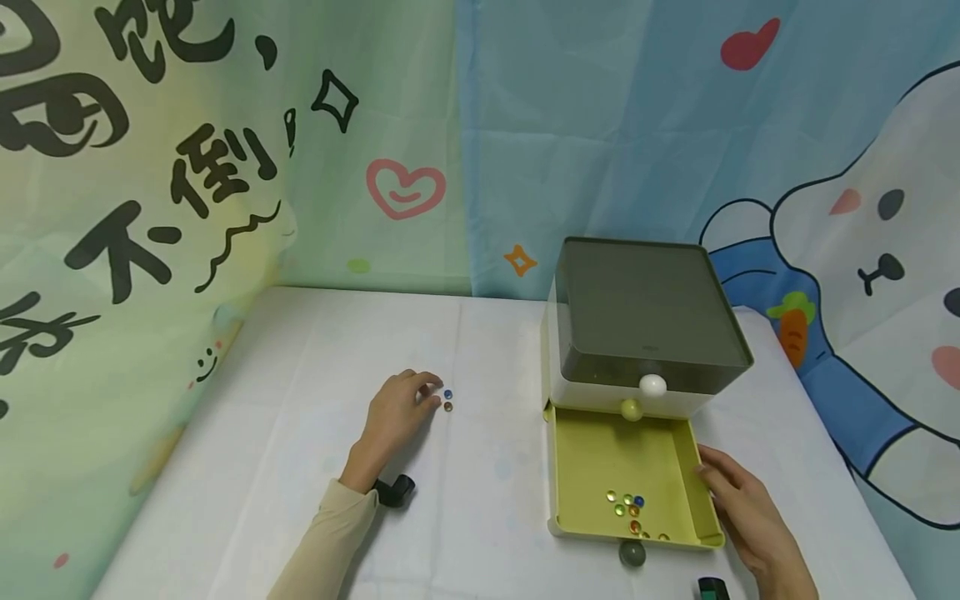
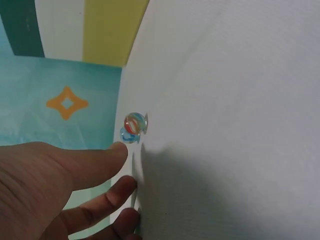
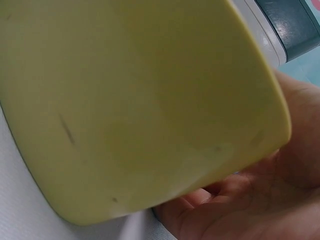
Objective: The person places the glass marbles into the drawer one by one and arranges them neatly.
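On the white tabletop lie two glass marbles, a blue marble (image 1: pixel 447 394) and an amber marble (image 1: pixel 447 407); the left wrist view shows them as a clear marble with red and blue swirls (image 2: pixel 135 123) overlapping a blue one (image 2: pixel 129 136). Just beside them is my left hand (image 1: pixel 400 408), its thumb and fingers apart and nothing between them. My right hand (image 1: pixel 750 512) rests against the right side of the pulled-out yellow-green drawer (image 1: pixel 600 450); part of its fingers is hidden behind the drawer in the right wrist view. Several marbles (image 1: pixel 628 499) lie near the drawer's front.
The drawer belongs to a small cabinet (image 1: pixel 645 308) with a dark translucent top, at the back right. It has a white knob (image 1: pixel 652 385), a green knob (image 1: pixel 632 409) and a dark grey knob (image 1: pixel 632 553). A printed cloth backdrop (image 1: pixel 600 125) hangs behind the table.
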`<action>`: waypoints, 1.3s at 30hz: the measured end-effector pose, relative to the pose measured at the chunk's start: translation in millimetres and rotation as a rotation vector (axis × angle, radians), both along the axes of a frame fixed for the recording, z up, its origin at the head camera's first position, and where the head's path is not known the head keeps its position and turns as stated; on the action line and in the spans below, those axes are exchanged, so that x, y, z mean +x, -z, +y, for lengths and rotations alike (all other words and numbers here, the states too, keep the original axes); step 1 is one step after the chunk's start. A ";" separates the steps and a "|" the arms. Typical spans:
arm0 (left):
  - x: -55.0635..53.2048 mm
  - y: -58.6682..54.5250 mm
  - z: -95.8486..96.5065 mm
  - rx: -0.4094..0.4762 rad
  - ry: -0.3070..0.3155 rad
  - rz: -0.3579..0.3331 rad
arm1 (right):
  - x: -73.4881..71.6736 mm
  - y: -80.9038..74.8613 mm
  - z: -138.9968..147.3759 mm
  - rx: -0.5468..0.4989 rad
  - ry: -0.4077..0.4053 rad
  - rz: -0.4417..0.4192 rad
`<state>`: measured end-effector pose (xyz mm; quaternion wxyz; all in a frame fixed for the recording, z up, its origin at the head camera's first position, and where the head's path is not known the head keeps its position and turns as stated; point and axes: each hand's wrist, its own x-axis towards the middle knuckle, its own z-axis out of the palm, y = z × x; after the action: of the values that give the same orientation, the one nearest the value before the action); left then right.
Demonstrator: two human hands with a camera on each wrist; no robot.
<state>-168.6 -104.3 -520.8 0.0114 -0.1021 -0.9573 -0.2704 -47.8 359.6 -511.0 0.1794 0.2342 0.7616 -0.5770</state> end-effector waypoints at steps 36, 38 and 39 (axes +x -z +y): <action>-9.0 -8.1 6.8 0.121 -0.036 -0.077 | 0.6 -1.3 -1.0 0.003 -0.007 -0.001; -9.9 -12.0 4.6 0.153 -0.051 -0.081 | 0.7 -1.3 -1.1 0.002 -0.003 -0.003; -10.3 -13.8 3.6 0.166 -0.056 -0.083 | 1.0 -1.4 -1.1 0.002 -0.003 -0.002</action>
<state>-178.9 -100.7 -507.1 -0.0122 -0.0629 -0.9336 -0.3525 -46.9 358.5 -509.6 0.1807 0.2336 0.7625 -0.5756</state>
